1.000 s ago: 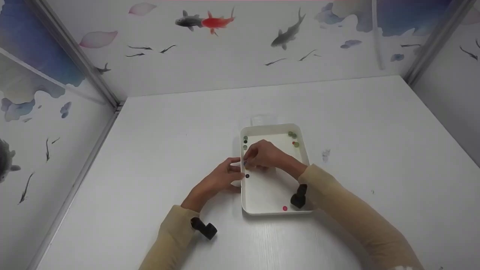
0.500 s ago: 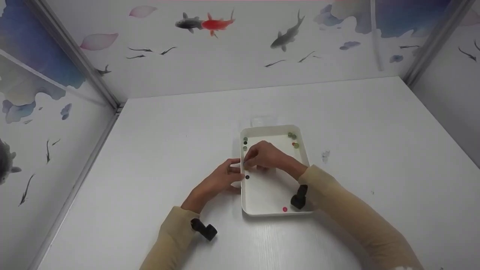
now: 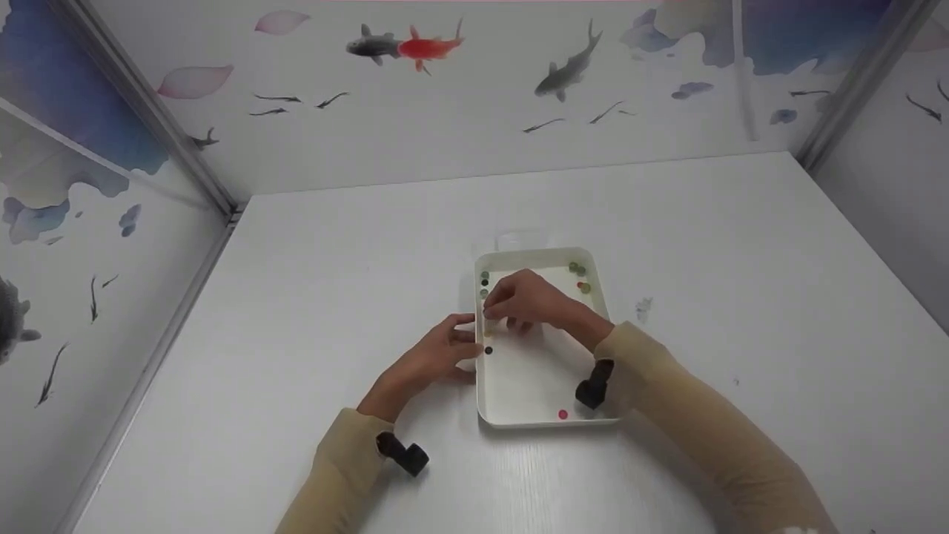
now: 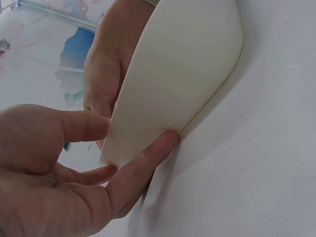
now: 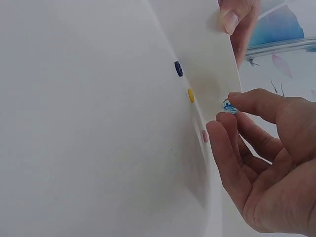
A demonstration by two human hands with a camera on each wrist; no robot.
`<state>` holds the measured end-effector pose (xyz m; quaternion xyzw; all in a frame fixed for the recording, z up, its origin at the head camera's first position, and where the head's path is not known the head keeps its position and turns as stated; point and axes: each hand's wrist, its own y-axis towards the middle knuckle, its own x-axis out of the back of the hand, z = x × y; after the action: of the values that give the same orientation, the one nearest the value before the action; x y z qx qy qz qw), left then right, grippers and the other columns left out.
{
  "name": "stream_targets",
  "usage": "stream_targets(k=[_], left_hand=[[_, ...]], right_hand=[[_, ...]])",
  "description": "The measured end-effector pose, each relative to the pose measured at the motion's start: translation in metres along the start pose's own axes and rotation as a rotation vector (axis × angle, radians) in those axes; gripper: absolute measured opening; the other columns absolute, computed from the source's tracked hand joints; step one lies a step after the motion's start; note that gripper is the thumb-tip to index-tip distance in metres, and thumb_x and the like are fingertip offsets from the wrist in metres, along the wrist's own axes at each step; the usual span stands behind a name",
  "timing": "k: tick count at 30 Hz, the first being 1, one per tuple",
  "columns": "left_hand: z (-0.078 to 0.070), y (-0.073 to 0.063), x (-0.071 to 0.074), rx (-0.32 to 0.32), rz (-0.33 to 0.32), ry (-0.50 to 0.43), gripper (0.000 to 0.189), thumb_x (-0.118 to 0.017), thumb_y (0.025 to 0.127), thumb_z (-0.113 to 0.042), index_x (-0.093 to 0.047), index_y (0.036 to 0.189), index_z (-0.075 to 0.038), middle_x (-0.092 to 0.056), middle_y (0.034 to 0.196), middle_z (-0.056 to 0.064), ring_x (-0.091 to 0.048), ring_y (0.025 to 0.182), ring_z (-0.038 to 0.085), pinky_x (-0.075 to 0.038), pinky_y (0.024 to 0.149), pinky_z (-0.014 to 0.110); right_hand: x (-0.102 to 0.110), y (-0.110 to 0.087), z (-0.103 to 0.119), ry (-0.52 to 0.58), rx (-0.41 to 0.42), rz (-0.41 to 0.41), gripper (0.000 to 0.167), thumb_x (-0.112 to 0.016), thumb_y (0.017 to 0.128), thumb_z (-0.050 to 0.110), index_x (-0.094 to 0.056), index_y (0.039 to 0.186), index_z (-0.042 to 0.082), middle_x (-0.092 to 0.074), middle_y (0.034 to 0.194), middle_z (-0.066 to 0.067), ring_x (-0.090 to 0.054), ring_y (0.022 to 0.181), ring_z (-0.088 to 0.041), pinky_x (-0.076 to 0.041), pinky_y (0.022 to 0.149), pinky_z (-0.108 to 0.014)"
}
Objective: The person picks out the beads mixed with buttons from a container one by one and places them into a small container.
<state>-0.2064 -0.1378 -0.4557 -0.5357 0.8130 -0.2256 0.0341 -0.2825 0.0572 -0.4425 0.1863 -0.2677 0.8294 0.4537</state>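
Observation:
A white tray (image 3: 545,254) lies on the white table. My right hand (image 3: 495,315) is inside it near the left wall, and its thumb and forefinger pinch a small blue bead (image 5: 230,107) just above the floor. Below it on the tray floor lie a dark blue bead (image 5: 178,68), a yellow bead (image 5: 191,95) and a pink bead (image 5: 204,135). My left hand (image 3: 468,337) grips the tray's left wall (image 4: 173,79), thumb over the rim and fingers (image 4: 148,158) along the outside.
More beads lie in the tray: green ones (image 3: 485,280) at the far left, green and red ones (image 3: 580,276) at the far right, a pink one (image 3: 563,414) near the front. A small clear cup (image 3: 521,239) stands behind the tray. Walls enclose the table on three sides.
My right hand has risen a little and shifted toward the far end of the tray, with the blue bead between its fingers. The left hand has stayed on the tray wall.

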Motion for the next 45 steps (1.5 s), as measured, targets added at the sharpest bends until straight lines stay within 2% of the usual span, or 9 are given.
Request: stream_targets(k=[13,17,24,30,37,45], left_hand=[[-0.002,-0.001,-0.001,0.014,-0.012,0.016,0.062,-0.06,0.098,-0.016,-0.033,0.153,-0.014,-0.051,0.147,0.018,-0.061,0.126,0.032,-0.06,0.093,0.041],[-0.002,-0.001,-0.002,0.017,-0.014,0.01,0.062,-0.06,0.098,-0.015,-0.033,0.154,-0.014,-0.051,0.147,0.018,-0.06,0.127,0.032,-0.06,0.093,0.041],[0.0,-0.002,-0.001,-0.018,0.004,-0.014,0.062,-0.059,0.098,-0.012,-0.032,0.154,-0.012,-0.051,0.147,0.02,-0.06,0.127,0.034,-0.06,0.093,0.042],[0.0,-0.002,-0.001,-0.006,0.001,-0.016,0.062,-0.06,0.098,-0.014,-0.032,0.154,-0.013,-0.051,0.147,0.019,-0.06,0.128,0.032,-0.06,0.093,0.042],[0.0,-0.001,0.0,0.003,-0.002,-0.015,0.062,-0.061,0.098,-0.014,-0.033,0.154,-0.014,-0.051,0.147,0.018,-0.06,0.127,0.032,-0.06,0.093,0.041],[0.002,0.0,0.002,0.0,0.004,-0.002,0.061,-0.061,0.098,-0.015,-0.035,0.153,-0.015,-0.052,0.146,0.017,-0.061,0.126,0.031,-0.06,0.093,0.04]], right_hand=[[0.003,0.0,0.001,-0.001,-0.047,-0.018,0.018,-0.069,0.093,0.019,-0.074,0.109,0.012,-0.074,0.103,-0.007,-0.064,0.071,-0.014,-0.056,0.056,-0.023],[0.005,0.0,0.0,0.016,-0.039,-0.018,0.019,-0.068,0.094,0.019,-0.074,0.11,0.012,-0.074,0.101,-0.007,-0.064,0.071,-0.015,-0.057,0.057,-0.024],[0.013,0.0,0.0,0.076,-0.015,-0.022,0.025,-0.069,0.093,0.017,-0.072,0.115,0.008,-0.075,0.105,-0.01,-0.065,0.072,-0.016,-0.058,0.057,-0.025],[0.018,0.003,0.0,0.052,-0.017,-0.049,0.024,-0.068,0.094,0.018,-0.071,0.116,0.009,-0.073,0.109,-0.01,-0.066,0.076,-0.016,-0.06,0.06,-0.026],[0.026,0.003,0.001,0.084,0.025,-0.046,0.025,-0.068,0.095,0.017,-0.069,0.117,0.009,-0.068,0.115,-0.01,-0.066,0.081,-0.017,-0.061,0.062,-0.027],[0.034,0.005,0.002,0.036,0.035,-0.076,0.024,-0.067,0.095,0.018,-0.069,0.118,0.01,-0.069,0.116,-0.01,-0.067,0.082,-0.017,-0.062,0.062,-0.027]])
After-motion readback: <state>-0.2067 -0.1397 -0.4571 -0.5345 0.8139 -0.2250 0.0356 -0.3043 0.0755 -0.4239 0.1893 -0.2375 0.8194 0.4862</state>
